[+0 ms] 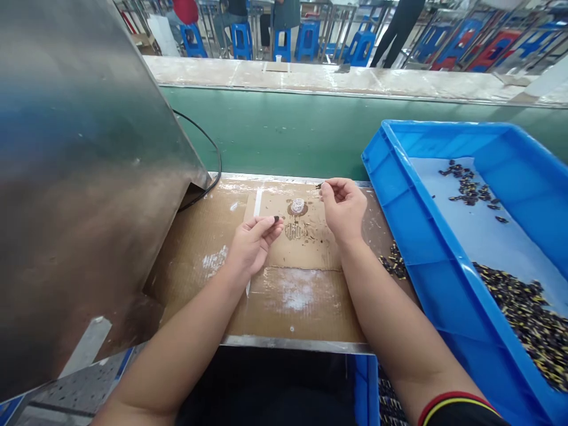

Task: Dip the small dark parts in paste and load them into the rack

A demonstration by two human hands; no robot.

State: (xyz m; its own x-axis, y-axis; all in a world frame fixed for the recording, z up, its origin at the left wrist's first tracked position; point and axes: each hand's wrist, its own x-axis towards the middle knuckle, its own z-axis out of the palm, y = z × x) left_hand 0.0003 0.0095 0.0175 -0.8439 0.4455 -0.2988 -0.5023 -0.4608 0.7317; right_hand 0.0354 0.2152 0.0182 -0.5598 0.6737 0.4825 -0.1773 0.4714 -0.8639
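Observation:
My left hand pinches a small dark component between thumb and fingertips. My right hand holds a similar dark piece at its fingertips. The two hands are apart, on either side of a clear plastic disc-like part lying on a brown cardboard sheet. To the right, a blue plastic tray holds a lined sheet with a scattered group of dark parts and a large heap of black-and-yellow parts. A small spill of parts lies on the cardboard beside the tray.
A large steel panel fills the left side, with a black cable behind it. A green belt runs across beyond the cardboard. Further off are blue stools and seated people. Another blue crate sits below the bench edge.

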